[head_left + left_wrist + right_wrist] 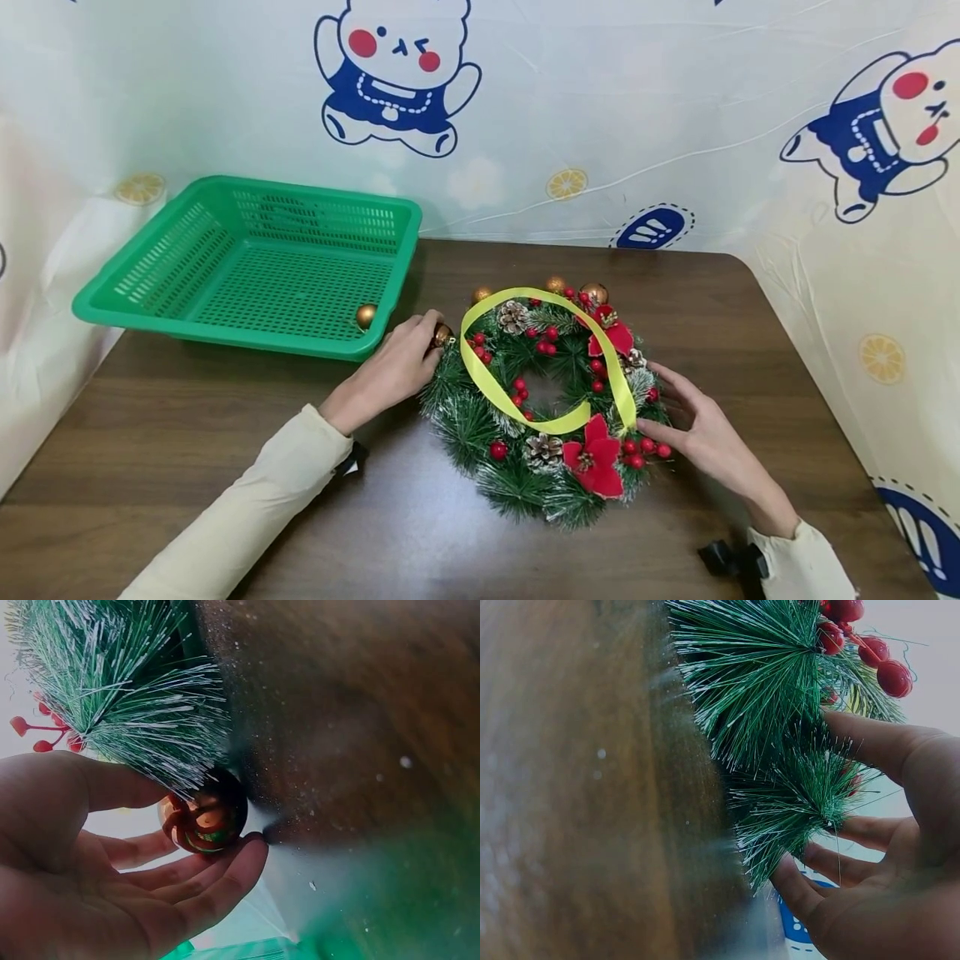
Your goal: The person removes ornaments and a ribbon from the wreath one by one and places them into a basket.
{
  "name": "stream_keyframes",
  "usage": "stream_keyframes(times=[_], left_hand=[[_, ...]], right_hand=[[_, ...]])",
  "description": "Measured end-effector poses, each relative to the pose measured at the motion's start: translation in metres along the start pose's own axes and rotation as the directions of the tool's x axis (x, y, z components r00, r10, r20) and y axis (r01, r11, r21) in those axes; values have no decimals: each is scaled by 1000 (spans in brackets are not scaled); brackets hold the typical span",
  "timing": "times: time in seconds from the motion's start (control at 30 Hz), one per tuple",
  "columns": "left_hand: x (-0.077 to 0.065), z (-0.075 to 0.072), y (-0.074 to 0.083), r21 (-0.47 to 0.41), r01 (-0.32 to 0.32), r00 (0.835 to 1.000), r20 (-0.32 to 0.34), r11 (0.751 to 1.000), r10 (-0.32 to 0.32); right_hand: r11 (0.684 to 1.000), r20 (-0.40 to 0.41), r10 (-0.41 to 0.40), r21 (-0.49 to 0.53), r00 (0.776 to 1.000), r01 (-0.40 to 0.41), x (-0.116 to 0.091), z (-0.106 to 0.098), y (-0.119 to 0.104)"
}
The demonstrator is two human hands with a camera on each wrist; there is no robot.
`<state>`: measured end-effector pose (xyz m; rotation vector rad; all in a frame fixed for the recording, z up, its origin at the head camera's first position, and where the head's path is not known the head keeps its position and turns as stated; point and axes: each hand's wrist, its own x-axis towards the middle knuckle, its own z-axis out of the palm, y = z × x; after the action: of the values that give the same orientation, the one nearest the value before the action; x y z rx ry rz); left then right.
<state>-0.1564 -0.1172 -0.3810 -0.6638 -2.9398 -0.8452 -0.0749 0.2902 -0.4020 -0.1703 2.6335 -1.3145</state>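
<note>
A green Christmas wreath (pixel 517 475) lies on the table, with red berries, pine cones, red poinsettias and several golden-brown baubles along its far edge. A loop of yellow ribbon (pixel 486 379) lies over it. At the wreath's left edge my left hand (pixel 396 360) holds a shiny copper bauble (pixel 206 814) between thumb and fingers, right against the frosted needles (pixel 157 727). My right hand (pixel 708 437) grips the wreath's right edge, its thumb and fingers on either side of the green sprigs (pixel 795 795). Needles partly hide those fingertips.
A green plastic basket (pixel 168 327) stands at the back left, with one golden bauble (pixel 366 316) in its near right corner. The brown wooden table (pixel 390 525) reaches back to a printed cloth (pixel 525 183) behind it.
</note>
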Motion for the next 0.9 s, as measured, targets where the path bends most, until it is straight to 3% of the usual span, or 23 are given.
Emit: stream_keyframes(times=[0.37,0.67,0.9], left_hand=[[-1,-2,-2,-13,-23,1000,2,1000,23],[-2,-3,-1,26,-94,993,-68,995,96],[-3,-4,3,73,-168,975,-137,983,177]], right_hand=[[999,-5,-34,-7,999,34,2,1,2],[999,-5,-46,-14,999,46,2,2,2],[999,-4,-34,-10,999,34,0,1,2]])
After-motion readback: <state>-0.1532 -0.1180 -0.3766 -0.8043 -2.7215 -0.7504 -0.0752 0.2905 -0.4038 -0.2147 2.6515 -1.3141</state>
